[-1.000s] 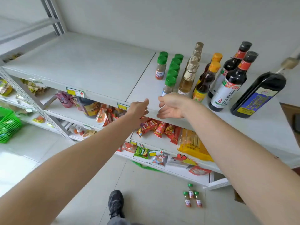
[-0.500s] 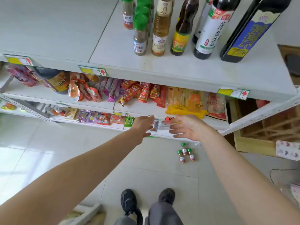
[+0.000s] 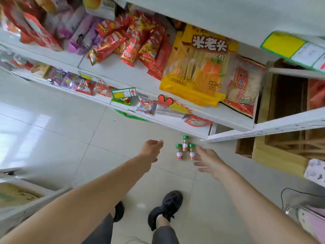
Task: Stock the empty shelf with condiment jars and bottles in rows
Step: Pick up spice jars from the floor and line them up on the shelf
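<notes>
Three small spice jars (image 3: 185, 148) with green caps stand together upright on the tiled floor, just in front of the shelf's bottom right corner. My left hand (image 3: 151, 150) hovers to their left, fingers loosely apart, holding nothing. My right hand (image 3: 209, 161) is spread open just right of the jars, its fingertips close to the nearest jar, not gripping it. The top shelf with the rows of bottles is out of view; only its underside edge (image 3: 228, 20) shows.
Lower shelves hold snack packets (image 3: 130, 44) and a yellow bag (image 3: 198, 67). A wooden crate (image 3: 277, 152) sits at the right of the shelf unit. My feet in black shoes (image 3: 167, 206) stand on the pale tiles. A cardboard box (image 3: 15, 196) lies at the left.
My view has dropped from the top shelf to the floor. Both hands have come down from the shelf edge to either side of the three jars.
</notes>
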